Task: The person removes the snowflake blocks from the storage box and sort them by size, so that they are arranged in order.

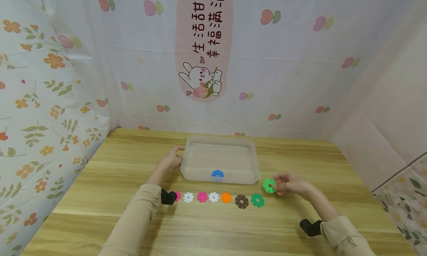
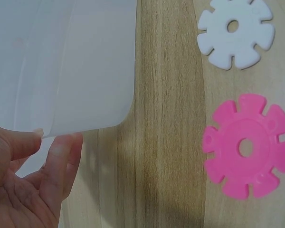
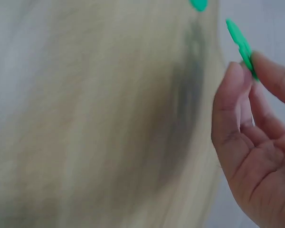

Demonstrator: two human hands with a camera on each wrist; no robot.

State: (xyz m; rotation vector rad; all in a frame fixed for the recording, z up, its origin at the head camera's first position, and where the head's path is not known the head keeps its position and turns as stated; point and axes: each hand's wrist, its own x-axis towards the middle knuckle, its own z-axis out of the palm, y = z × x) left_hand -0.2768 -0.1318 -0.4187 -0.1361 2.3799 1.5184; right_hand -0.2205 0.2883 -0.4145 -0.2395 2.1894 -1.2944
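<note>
My left hand (image 1: 171,159) holds the left wall of a translucent plastic box (image 1: 200,175), with the thumb at the rim and the fingers against the outside. A blue notched disc (image 1: 218,172) shows inside, near the front wall. To the box's right, my right hand (image 1: 291,184) pinches a light green notched disc (image 1: 267,188) between thumb and fingers, raised above the table. Nearest it in a row lie a dark green disc (image 1: 254,200) and a brown disc (image 1: 237,201). In the left wrist view, a pink disc (image 2: 225,156) and a white disc (image 2: 218,42) lie flat.
The row continues leftward with an orange disc (image 1: 224,198), another white one (image 1: 211,198) and another pink one (image 1: 199,197). The left wrist camera (image 1: 168,196) partly covers the row's left end. Patterned cloth (image 1: 283,74) hangs behind the wooden table (image 1: 213,230).
</note>
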